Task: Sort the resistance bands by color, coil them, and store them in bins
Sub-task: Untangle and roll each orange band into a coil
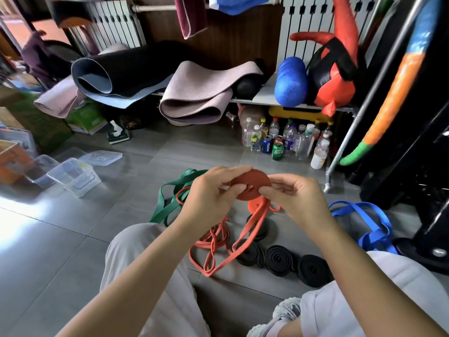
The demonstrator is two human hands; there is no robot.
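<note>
Red resistance band (250, 184) being held as a flat coil in both hands, above the floor (109, 227).

The left hand (209, 193) is pinching the coil's left edge with thumb and curled fingers, while the right hand (294, 193) is gripping its right side, fingers curled round it. The band's uncoiled tail is hanging down from the coil and is looping onto the floor between the person's knees. Loose red bands (213, 239) are lying tangled beneath the hands, with green bands (170, 198) sprawling to the left and blue bands (364, 215) to the right. Three black coils (279, 260) are sitting in a row near the right knee. Clear bins (73, 176) are standing well apart, at the far left.
</note>
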